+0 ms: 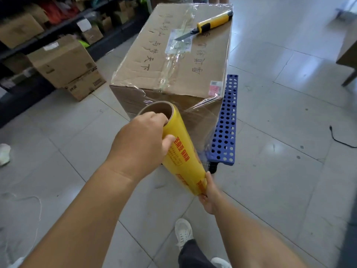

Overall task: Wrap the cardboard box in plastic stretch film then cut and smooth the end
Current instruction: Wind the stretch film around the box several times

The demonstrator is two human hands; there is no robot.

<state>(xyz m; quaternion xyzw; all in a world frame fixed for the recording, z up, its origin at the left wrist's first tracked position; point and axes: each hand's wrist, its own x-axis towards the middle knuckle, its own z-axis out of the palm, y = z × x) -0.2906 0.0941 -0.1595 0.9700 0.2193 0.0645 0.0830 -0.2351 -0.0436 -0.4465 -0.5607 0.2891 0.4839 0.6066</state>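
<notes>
Currently: cardboard box (173,60) on blue perforated platform (226,120), partly film-wrapped. Yellow film roll (181,151) beside near face; left hand (141,140) fingers hooked in top core, right hand (209,196) pinching bottom end. Knife (208,24) atop box.

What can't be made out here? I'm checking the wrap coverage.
- Far and left sides of the brown cardboard box: face away from the head view.
- Its base: hidden by the blue perforated plastic platform.
- Lower end of the yellow stretch-film roll: covered by the right hand.
</notes>
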